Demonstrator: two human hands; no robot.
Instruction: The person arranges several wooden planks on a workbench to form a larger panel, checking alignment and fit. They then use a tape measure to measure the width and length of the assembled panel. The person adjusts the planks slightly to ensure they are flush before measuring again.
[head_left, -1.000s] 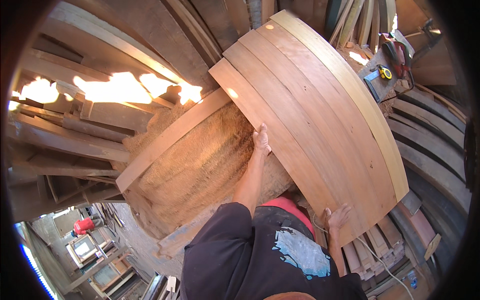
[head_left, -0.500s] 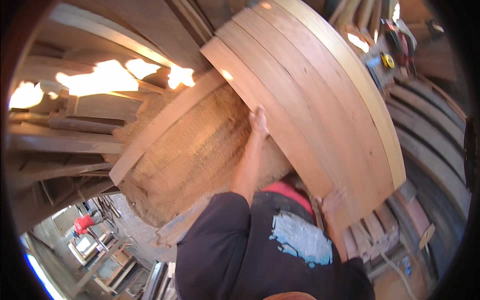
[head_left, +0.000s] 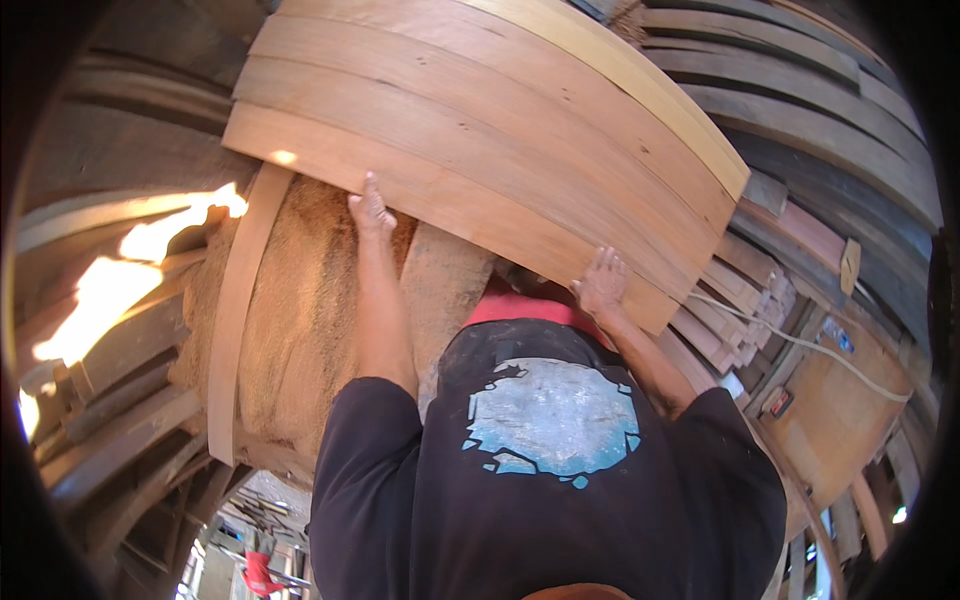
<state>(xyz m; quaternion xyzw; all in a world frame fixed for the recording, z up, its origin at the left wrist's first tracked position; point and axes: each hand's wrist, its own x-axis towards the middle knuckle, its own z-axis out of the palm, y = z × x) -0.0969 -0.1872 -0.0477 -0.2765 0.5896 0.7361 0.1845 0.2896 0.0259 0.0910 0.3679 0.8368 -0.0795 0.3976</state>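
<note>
A broad wooden panel, made of several long boards side by side with a paler strip along its far edge, lies slanted in front of me. My left hand grips its near edge, thumb on top and the other fingers hidden beneath. Farther right on that edge, my right hand rests palm down with fingers stretched over the surface. Below the panel's left end, a narrow wooden strip runs toward me beside a heap of sawdust.
Stacked planks fill the far right. Shorter wood pieces lie beyond the panel's right corner, where a pale cable crosses near a brown board. More timber lies at left, and a red tool at lower left.
The panel has swung counterclockwise in view, its far end now to the left, with both hands still at its near edge. My right hand now shows plainly, flat on top.
</note>
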